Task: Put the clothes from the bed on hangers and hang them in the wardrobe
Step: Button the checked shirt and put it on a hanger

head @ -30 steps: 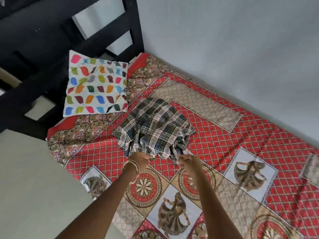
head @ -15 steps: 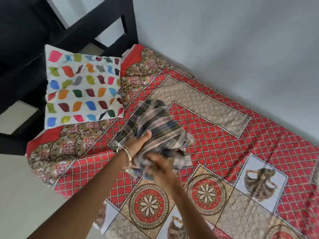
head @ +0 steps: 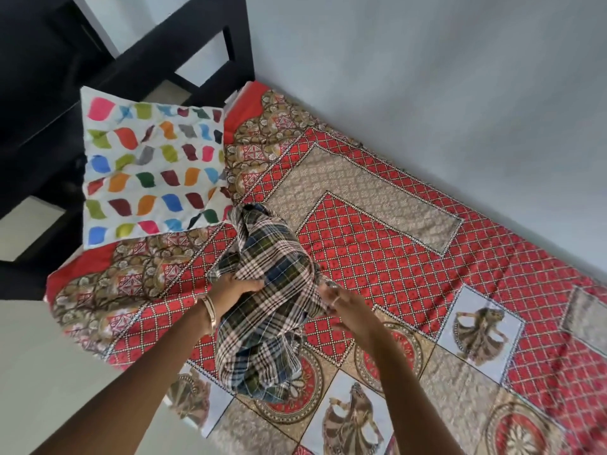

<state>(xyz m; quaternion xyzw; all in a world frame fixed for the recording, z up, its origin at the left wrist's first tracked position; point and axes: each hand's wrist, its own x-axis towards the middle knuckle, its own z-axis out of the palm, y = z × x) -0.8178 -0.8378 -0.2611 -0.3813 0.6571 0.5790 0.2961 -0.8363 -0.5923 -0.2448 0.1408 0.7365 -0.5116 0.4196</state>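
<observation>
A plaid shirt in green, blue and white hangs bunched above the bed, which is covered by a red patterned sheet. My left hand, with a bangle at the wrist, grips the cloth on its left side. On the shirt's right edge, my right hand pinches the fabric. The lower part of the shirt droops between my forearms. No hanger and no wardrobe are in view.
A white pillow with coloured shapes lies at the head of the bed. Behind it stands a black headboard frame. A grey wall runs along the bed's far side. Pale floor shows at the left.
The shirt lay spread on the bed with both hands at its near edge. Both hands have gathered it and lifted it off the sheet; it now hangs bunched between them.
</observation>
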